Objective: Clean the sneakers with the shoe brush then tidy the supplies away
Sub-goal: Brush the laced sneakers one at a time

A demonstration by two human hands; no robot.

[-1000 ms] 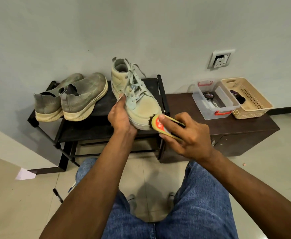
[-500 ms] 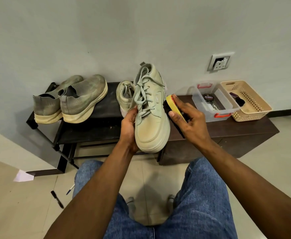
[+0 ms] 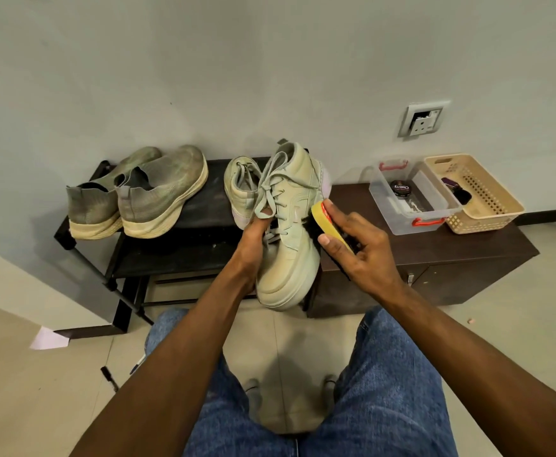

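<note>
My left hand [image 3: 253, 239] grips a pale green laced sneaker [image 3: 289, 258] from its left side, lifted off the rack with the toe pointing down toward me. My right hand [image 3: 359, 249] holds a yellow shoe brush [image 3: 324, 216] with a red label, its dark bristles pressed against the sneaker's right side. The matching second sneaker [image 3: 240, 189] stands on the black shoe rack [image 3: 171, 255] behind the held one, partly hidden by it.
A pair of grey-green slip-on shoes [image 3: 138, 192] sits on the rack's left. On the dark brown cabinet [image 3: 451, 252] stand a clear plastic box [image 3: 411, 199] with a polish tin and a beige basket [image 3: 477, 196]. A paper scrap [image 3: 49, 338] and pens lie on the floor.
The sneaker was lifted off the rack and turned toe-down toward me. The brush went from the toe up to the shoe's right side and has now slid a little lower along it.
</note>
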